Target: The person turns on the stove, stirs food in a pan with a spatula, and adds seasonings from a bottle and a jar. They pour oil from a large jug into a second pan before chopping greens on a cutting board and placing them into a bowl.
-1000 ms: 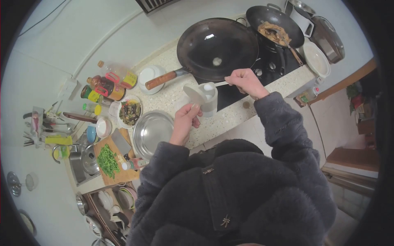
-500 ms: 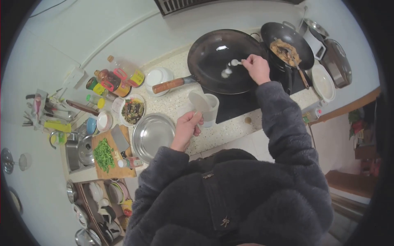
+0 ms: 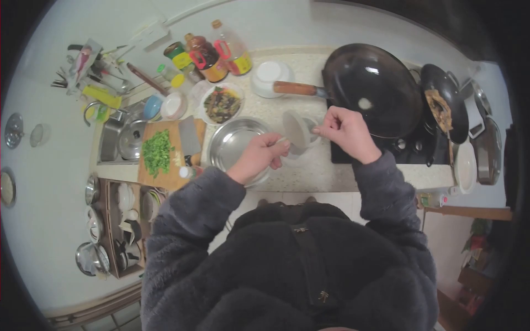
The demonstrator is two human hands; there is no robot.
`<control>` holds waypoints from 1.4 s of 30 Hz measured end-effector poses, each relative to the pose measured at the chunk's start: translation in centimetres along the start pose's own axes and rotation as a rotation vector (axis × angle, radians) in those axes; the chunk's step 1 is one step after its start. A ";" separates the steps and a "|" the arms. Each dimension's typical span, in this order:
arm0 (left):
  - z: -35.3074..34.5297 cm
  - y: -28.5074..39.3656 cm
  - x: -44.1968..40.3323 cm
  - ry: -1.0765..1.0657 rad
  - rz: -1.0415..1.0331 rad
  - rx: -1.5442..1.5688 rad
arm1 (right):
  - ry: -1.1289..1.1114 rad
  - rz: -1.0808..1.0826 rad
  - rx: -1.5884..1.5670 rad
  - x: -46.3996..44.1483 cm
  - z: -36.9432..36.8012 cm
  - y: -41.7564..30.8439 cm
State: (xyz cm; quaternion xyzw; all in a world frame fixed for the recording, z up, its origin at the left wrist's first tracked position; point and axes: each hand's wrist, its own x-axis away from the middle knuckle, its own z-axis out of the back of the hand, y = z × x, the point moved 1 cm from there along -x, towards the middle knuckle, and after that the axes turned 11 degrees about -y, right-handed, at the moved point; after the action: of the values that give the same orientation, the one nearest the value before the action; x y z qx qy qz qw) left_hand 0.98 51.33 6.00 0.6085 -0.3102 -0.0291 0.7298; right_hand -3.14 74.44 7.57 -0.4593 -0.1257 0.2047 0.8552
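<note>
My left hand (image 3: 260, 156) pinches the edge of a pale round lid (image 3: 296, 128), which is tilted up over a whitish container (image 3: 309, 144) on the counter. Fingers closed, my right hand (image 3: 345, 131) is at the container's right side; the small spoon it held is mostly hidden now. Behind it lies the large dark wok (image 3: 381, 83), with a small white patch inside and a wooden handle (image 3: 298, 88) pointing left. Left of the container, a shiny steel pan (image 3: 234, 138) sits partly behind my left hand.
On the left are a cutting board (image 3: 190, 124) with chopped greens (image 3: 158, 151) and a cleaver (image 3: 189, 137), a dish of cooked food (image 3: 222, 105), sauce bottles (image 3: 207, 58) and a sink (image 3: 110, 138). A second wok (image 3: 444, 88) with food stands right.
My right hand has moved back from over the large wok to the container, with the white spoon. My left hand still holds the lid. The view has turned, shifting the counter's items rightward.
</note>
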 end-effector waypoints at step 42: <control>31.7 -8.8 -20.8 0.101 -0.070 0.051 | 0.279 -0.521 -0.084 -4.3 -20.3 1.2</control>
State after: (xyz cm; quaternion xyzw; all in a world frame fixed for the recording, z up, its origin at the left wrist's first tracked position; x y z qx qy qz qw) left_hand -28.31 30.25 -8.59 0.6380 -0.2522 -0.0162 0.7273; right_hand 0.93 58.08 -4.63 -0.4703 -0.1289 -0.0922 0.8682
